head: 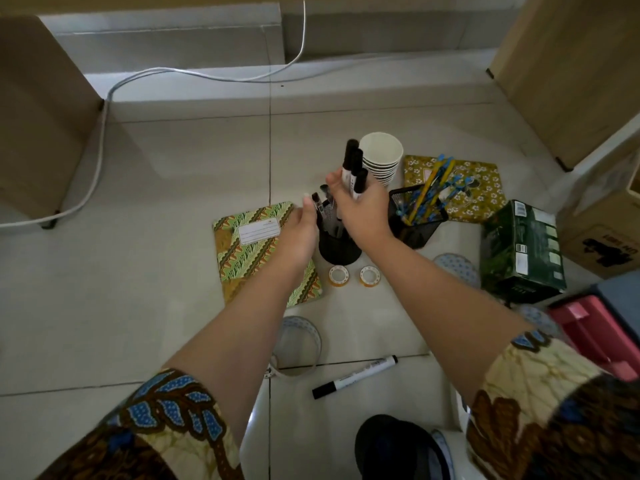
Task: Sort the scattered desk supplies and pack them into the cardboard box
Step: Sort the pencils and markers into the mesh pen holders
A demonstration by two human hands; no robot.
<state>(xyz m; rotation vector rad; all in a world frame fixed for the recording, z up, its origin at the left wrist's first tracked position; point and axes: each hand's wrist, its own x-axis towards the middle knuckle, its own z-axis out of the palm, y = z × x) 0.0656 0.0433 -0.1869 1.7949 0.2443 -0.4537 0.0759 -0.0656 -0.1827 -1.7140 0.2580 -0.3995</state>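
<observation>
Black-capped markers (353, 168) are gripped upright in the right hand (363, 209), just above the round black holder (339, 249). The left hand (299, 233) is held at the holder's nine o'clock; whether its fingers pinch a pen (316, 202) cannot be told.

Pale tiled floor (156, 306) carrying a green notebook (249, 244), a floral notebook (481, 188), a round pen pot (337, 249), a mesh pen holder (417, 223), stacked paper cups (382, 157), two tape rolls (336, 274), a loose marker (356, 375) and a green box (519, 254).

The right grip (363, 206) holds markers (352, 150) above the pen cup (339, 249).
</observation>
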